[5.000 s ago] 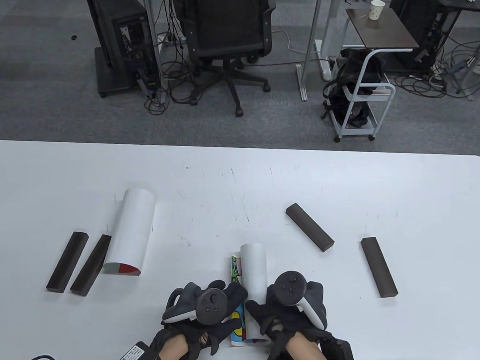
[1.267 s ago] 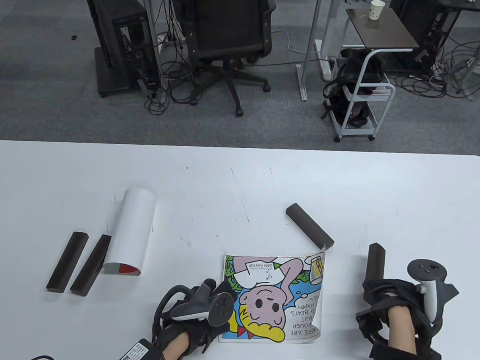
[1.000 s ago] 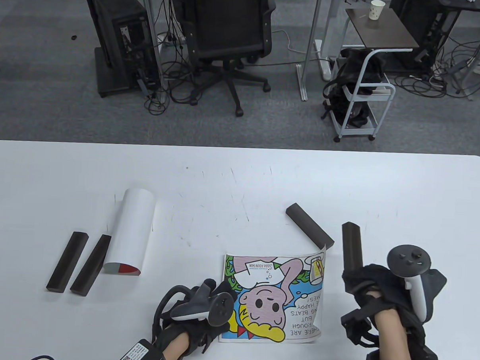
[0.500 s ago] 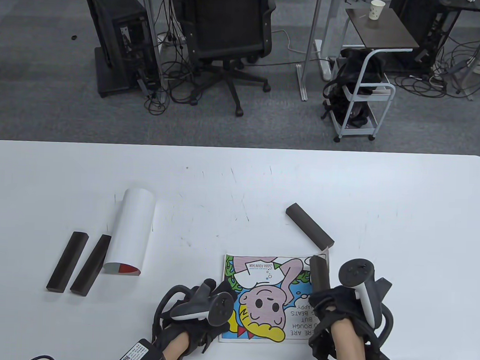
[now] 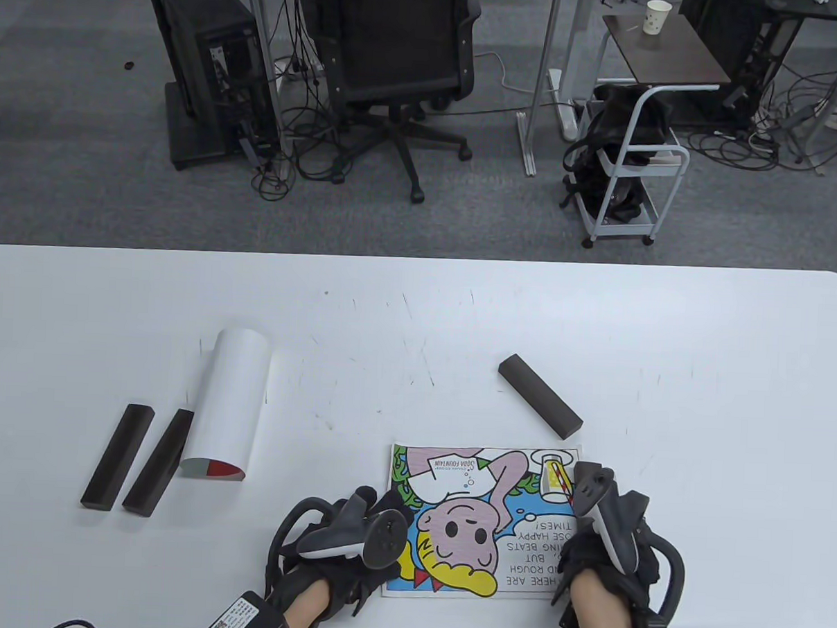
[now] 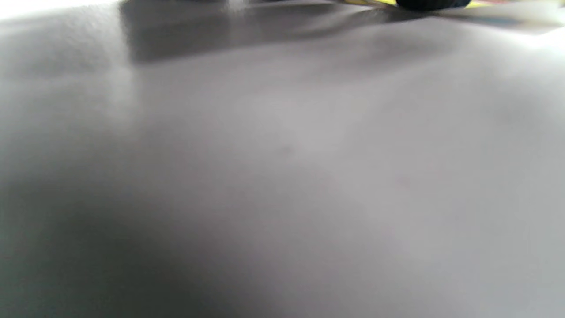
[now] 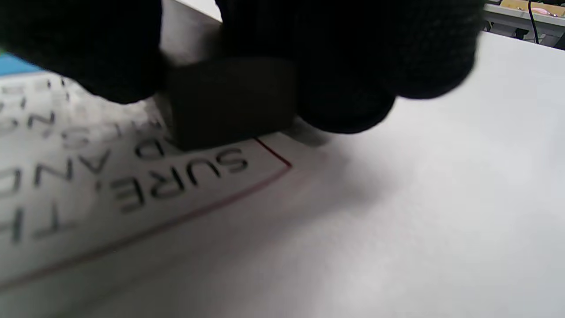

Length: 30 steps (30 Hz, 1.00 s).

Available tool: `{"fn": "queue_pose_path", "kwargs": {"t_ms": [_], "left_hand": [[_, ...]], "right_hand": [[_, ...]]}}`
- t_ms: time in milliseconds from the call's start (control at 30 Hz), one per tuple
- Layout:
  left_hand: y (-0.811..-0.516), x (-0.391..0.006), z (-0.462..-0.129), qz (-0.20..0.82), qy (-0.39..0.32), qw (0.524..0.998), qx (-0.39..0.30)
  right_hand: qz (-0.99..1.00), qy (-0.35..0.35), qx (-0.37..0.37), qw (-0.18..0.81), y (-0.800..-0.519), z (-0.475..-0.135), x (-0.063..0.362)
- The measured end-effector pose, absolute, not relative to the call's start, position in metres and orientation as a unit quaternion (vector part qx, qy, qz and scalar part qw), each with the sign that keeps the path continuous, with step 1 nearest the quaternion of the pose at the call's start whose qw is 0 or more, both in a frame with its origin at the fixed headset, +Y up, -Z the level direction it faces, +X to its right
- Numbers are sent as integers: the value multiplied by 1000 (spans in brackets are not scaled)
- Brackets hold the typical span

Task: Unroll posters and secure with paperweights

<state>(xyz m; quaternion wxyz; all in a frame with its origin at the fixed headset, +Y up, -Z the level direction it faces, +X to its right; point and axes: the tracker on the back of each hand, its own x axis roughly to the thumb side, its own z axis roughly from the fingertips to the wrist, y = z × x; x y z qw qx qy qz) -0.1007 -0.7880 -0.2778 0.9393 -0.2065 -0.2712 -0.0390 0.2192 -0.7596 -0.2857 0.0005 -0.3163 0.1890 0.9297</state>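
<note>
The cartoon poster [image 5: 482,521] lies unrolled and flat near the table's front edge. My left hand [image 5: 374,527] presses its left edge down. My right hand [image 5: 592,543] grips a dark paperweight bar and holds it down on the poster's right edge. The hand hides most of the bar in the table view. In the right wrist view the bar's end [image 7: 229,99] sits between my gloved fingers [image 7: 344,97] and rests on the poster's printed border [image 7: 132,194]. A second poster [image 5: 227,403] lies rolled at the left.
Two dark paperweight bars [image 5: 117,466] [image 5: 159,461] lie side by side left of the rolled poster. Another bar [image 5: 540,395] lies at an angle just beyond the flat poster's far right corner. The white table [image 5: 419,307] ends at an office floor with a chair.
My right hand has carried the paperweight in from the right and lowered it onto the poster's right edge. The curled right edge now lies flat. My left hand has not moved.
</note>
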Motion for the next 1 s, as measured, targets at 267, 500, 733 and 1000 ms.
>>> {"fn": "queue_pose_path", "kwargs": {"t_ms": [267,500,733,1000], "left_hand": [[-788,-101,-278,-38,-271,939,-209],[-789,-101,-278,-37,-271,939,-210],[-789,-101,-278,-37,-271,939,-210],[-788,-102,-279,-36,-273,938,-209]], "right_hand": [[954,146,-238,114,-716,-292,206],[955,-4,-9,296,-662,-296,168],[899,14,104,426,-702,-297,147],[894,61,102,431,-741,-297,151]]}}
